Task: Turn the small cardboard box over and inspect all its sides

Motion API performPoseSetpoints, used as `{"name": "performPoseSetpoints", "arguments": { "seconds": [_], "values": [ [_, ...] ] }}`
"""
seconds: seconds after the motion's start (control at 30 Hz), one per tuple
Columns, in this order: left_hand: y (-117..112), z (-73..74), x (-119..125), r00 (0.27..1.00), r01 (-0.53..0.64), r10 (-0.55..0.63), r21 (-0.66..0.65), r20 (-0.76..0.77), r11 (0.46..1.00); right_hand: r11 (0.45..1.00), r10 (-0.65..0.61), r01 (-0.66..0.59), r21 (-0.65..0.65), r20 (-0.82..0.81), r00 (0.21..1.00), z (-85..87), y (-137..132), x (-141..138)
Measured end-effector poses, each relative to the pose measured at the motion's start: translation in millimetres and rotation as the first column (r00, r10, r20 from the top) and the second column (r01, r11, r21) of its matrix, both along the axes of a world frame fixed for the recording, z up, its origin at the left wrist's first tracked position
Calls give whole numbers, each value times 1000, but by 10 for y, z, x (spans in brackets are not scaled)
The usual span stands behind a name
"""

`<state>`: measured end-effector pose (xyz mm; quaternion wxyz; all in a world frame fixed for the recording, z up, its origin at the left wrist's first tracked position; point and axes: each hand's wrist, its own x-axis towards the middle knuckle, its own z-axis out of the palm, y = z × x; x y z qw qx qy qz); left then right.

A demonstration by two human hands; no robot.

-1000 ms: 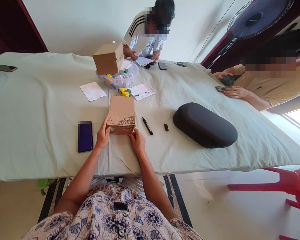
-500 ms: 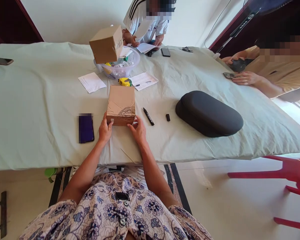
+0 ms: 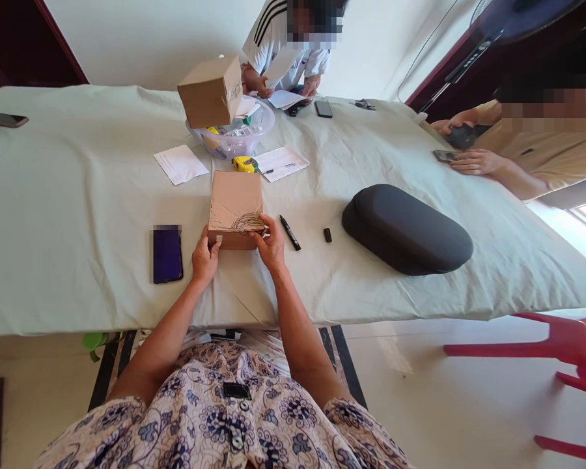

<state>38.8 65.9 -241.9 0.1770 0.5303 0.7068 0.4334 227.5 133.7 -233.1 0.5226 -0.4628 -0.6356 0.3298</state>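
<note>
A small brown cardboard box with pen scribbles on its top lies on the cloth-covered table in front of me. My left hand presses against its near left corner, fingers curled onto the side. My right hand grips the near right corner, with the fingers over the top edge. A black marker and its cap lie just right of the box. A dark phone lies to the left.
A black oval case sits at the right. Farther back are a yellow tape measure, paper slips, and a clear bowl with a second box on it. Two other people lean at the far and right edges. A red chair stands to the right.
My right hand has slid up onto the box's near right top edge. The left hand stays at the near left corner. The box has hardly moved.
</note>
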Motion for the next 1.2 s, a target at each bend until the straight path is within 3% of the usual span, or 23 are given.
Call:
{"name": "performPoseSetpoints", "arguments": {
  "seconds": [0.27,0.5,0.7,0.93,1.0,1.2],
  "values": [
    [-12,-45,-14,999,3,-4,34,36,999,995,59,-55,-85,35,998,80,-33,71],
    [-4,-86,-27,998,11,-15,53,66,999,995,-86,91,-27,145,986,67,-61,-26],
    [-12,-74,-14,997,12,-16,58,70,998,998,-22,32,-58,156,987,156,-94,12],
    [3,-78,-17,997,10,-13,44,73,999,985,-156,171,-38,258,954,199,-116,-73],
    [0,-82,-10,997,8,-12,59,76,998,989,-131,142,-35,229,965,182,-121,-56],
    [-11,-85,7,998,17,-22,80,66,997,991,111,-105,-77,73,991,136,-98,166]
  ]
}}
